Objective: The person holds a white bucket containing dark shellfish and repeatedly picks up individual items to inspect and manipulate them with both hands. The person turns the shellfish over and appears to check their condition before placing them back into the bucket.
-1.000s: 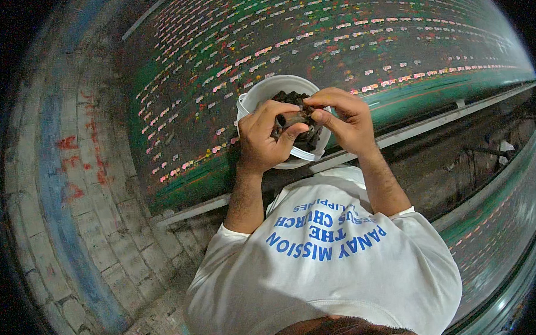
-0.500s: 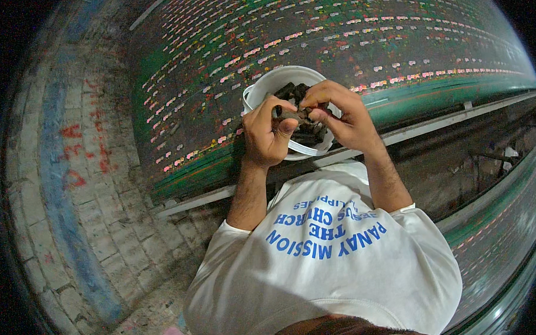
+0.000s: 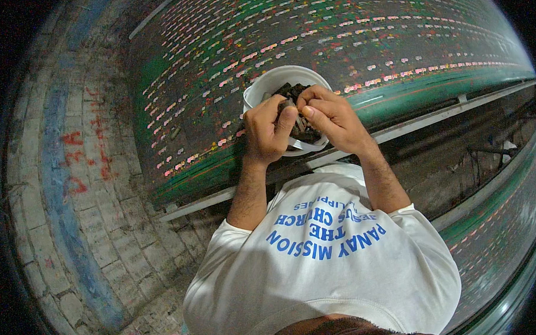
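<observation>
A white bucket (image 3: pixel 269 80) stands close in front of my body, with several dark, charcoal-like pieces (image 3: pixel 305 132) inside. Both hands meet over its opening. Between thumb and bent fingers, my left hand (image 3: pixel 265 129) grips a dark grey piece (image 3: pixel 287 103) at the bucket's left side. My right hand (image 3: pixel 337 121) faces it from the right, thumb and fingertips pinched together beside that piece. Whatever lies between the right fingertips is too small or too covered to name. The bucket's white handle (image 3: pixel 308 146) hangs across its near side.
Under the bucket is a long green and dark table (image 3: pixel 388 48) covered in rows of small pink and white marks. A pale rail (image 3: pixel 396 126) runs along its near edge. A stone-block floor (image 3: pixel 98 215) lies left; another marked table (image 3: pixel 500 224) is at the lower right.
My hands have shifted slightly over the bucket. The left thumb now presses up against the grey piece, and the right fingers have drawn into a tighter pinch.
</observation>
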Motion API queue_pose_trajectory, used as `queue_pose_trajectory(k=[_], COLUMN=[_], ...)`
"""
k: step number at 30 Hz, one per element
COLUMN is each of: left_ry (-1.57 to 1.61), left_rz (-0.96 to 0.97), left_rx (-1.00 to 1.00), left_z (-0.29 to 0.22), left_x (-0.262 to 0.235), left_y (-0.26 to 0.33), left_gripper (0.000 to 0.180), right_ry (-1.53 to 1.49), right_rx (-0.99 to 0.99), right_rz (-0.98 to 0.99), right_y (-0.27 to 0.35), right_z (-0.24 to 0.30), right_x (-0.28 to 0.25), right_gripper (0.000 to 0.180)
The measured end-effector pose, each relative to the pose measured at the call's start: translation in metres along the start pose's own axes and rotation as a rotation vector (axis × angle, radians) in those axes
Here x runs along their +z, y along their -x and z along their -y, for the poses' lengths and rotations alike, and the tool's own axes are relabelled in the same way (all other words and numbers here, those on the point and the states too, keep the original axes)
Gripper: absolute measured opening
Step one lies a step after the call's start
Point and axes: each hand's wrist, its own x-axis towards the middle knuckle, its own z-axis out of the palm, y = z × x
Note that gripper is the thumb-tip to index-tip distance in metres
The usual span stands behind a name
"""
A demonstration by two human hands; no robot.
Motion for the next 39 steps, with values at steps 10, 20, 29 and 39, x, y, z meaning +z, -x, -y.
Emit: queue_pose_trajectory(k=[10, 20, 29, 39], left_ry=[0.146, -0.028, -0.048, 0.058], left_rz=[-0.11, -0.014, -0.071, -0.181], left_rx=[-0.084, 0.081, 0.077, -0.031], left_z=[-0.015, -0.022, -0.019, -0.008], left_x=[0.004, 0.006, 0.012, 0.019], left_y=[-0.007, -0.014, -0.017, -0.008], left_gripper=[0.023, 0.031, 0.027, 0.035], right_ry=[-0.188, -0.294, 0.337, 0.194], right_rx=[0.08, 0.223, -0.124, -0.151], right_rz=[-0.151, -0.307, -0.401, -0.429], right_y=[0.009, 0.003, 0.0, -0.042], right_z=[-0.007, -0.003, -0.001, -0.05], right_x=[0.009, 0.008, 0.0, -0.036], right_gripper=[0.038, 0.036, 0.029, 0.025])
